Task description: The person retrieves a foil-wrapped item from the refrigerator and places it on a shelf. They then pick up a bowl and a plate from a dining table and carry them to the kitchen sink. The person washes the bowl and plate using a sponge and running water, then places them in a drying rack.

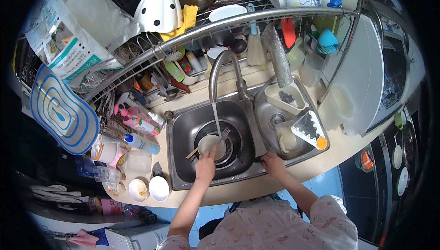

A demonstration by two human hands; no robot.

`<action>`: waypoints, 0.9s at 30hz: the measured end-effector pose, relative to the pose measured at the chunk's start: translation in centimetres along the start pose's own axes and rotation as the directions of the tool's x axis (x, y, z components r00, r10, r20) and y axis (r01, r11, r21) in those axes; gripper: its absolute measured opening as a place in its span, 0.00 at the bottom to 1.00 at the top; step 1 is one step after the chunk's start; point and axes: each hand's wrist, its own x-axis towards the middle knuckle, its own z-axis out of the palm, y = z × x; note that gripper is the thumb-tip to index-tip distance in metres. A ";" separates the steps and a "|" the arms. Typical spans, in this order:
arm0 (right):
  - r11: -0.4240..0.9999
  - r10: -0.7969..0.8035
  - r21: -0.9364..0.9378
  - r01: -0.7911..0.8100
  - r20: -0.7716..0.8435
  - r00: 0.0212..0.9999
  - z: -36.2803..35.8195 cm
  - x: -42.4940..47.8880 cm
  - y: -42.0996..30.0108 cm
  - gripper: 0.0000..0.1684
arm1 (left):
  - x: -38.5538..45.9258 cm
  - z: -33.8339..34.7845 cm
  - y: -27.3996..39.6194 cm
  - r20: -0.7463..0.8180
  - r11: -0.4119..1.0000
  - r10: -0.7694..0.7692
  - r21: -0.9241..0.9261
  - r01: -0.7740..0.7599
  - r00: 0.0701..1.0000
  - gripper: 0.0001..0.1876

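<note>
Water runs from the curved metal faucet into the left basin of the steel sink. Under the stream, a pale bowl is held by my left hand, with fingers over its rim. A fork and wooden chopsticks lie beside and partly behind the bowl. Below them is a dark round pan or pot. My right hand rests at the front of the divider between the basins, its fingers curled by something dark; whether it grips that cannot be told.
In the right basin are a cream strainer tray, a clear container and a white triangular rack. Two white bowls, a pink pump bottle and a blue-capped bottle stand left. A metal dish rack arches behind.
</note>
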 end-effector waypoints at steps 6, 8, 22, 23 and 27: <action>0.999 0.047 -0.011 -0.047 0.054 0.997 0.8 -2.2 -0.7 0.12 | -2.9 0.0 -2.6 0.005 0.995 -0.083 -0.054 0.083 0.997 0.30; 0.999 0.034 -0.013 -0.034 0.028 0.999 0.4 -1.9 -1.1 0.14 | -3.5 0.7 -3.5 0.001 0.990 -0.121 -0.067 0.121 0.993 0.31; 0.976 -0.219 0.025 0.218 0.209 0.953 3.8 9.8 -12.6 0.21 | -5.8 1.9 -3.0 0.588 -0.367 -0.190 -0.785 0.499 0.786 0.22; 0.975 -0.221 0.045 0.217 0.247 0.943 3.9 8.4 -12.8 0.20 | -6.2 1.4 -2.9 0.582 -0.410 -0.161 -0.774 0.482 0.797 0.23; 0.952 -0.249 -0.120 0.283 0.239 0.939 5.7 5.7 -14.2 0.12 | -7.0 0.2 -2.3 0.525 -0.294 -0.029 -0.818 0.495 0.851 0.25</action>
